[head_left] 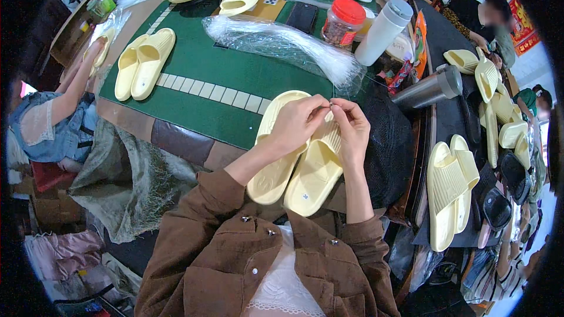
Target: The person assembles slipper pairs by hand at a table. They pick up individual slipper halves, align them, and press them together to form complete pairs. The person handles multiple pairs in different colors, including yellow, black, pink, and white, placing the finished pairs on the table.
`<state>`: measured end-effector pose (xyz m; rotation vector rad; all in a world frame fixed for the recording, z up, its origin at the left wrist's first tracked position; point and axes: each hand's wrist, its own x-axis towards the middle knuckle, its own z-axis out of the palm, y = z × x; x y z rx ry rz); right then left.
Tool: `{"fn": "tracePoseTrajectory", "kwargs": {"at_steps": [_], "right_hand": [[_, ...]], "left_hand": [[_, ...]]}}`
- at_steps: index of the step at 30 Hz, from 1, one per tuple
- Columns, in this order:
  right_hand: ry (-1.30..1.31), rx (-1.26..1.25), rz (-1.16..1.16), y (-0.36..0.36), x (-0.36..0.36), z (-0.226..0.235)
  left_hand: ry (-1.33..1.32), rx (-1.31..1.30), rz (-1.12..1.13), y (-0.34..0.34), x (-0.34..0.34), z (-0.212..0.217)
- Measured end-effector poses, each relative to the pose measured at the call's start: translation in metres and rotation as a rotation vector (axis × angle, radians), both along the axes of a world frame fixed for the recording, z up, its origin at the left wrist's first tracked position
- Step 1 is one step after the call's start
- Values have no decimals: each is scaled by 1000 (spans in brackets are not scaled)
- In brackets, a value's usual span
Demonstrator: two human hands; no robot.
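Near the six o'clock edge of the green surface (200,64), a pair of pale yellow slippers (299,170) lies side by side, toes toward twelve o'clock. Both hands meet over the straps: the left hand (296,124) and right hand (351,128) are pinched together on something too fine to make out. The slippers look light, soft and bendy, best gripped at the strap. A bundle of clear plastic strands (282,44) lies at twelve o'clock.

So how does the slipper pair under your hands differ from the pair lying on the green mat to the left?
The held pair sits at the table's near edge under the left hand and right hand; the mat pair lies untouched farther out. The held pair looks larger, being closer. Both are pale yellow, side by side.
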<state>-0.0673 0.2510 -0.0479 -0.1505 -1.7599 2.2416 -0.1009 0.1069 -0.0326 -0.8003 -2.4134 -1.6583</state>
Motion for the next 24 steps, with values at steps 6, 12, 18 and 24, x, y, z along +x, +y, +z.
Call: {"fn": "tracePoseTrajectory", "kwargs": {"at_steps": [6, 12, 18, 24], "right_hand": [[-22, 23, -31, 2, 0, -2], [-12, 137, 2, 1, 2, 2], [10, 208, 21, 1, 2, 2], [35, 477, 15, -5, 3, 9]], "left_hand": [[-29, 152, 28, -2, 0, -4], [-10, 121, 30, 1, 1, -7], [66, 95, 55, 0, 2, -5], [86, 67, 49, -2, 0, -11]]}}
